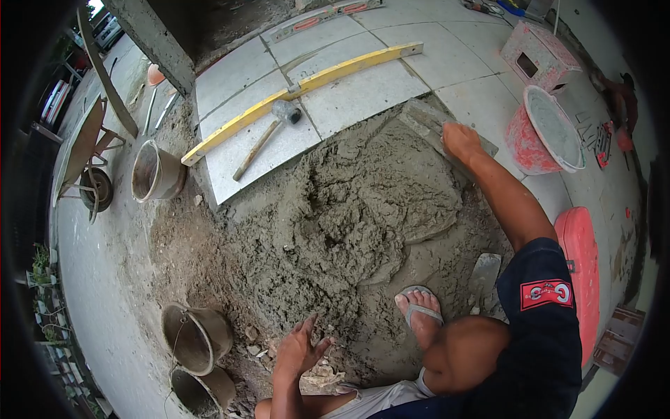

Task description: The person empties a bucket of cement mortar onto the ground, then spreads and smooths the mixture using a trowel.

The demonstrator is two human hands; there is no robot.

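Observation:
My right hand [460, 143] is closed on a flat, mortar-coated plastering float [424, 123]. The float lies at the far right edge of the wet mortar bed [370, 202], close to the laid tiles; its handle is hidden under my fingers. Low in the view, my left hand [299, 353] hovers by the near left edge of the mortar, fingers apart and holding nothing. A rubber mallet [259, 143] rests on the tile [279, 157] left of the mortar. Behind it a yellow straightedge [314, 84] crosses the tiles.
Two buckets [197, 339] stand at lower left, another bucket [155, 171] farther up. A wheelbarrow [80, 150] is at far left. On the right are a red-stained bucket [534, 133], a speckled box [537, 56] and a red case [578, 272]. A trowel blade [485, 272] lies near my foot.

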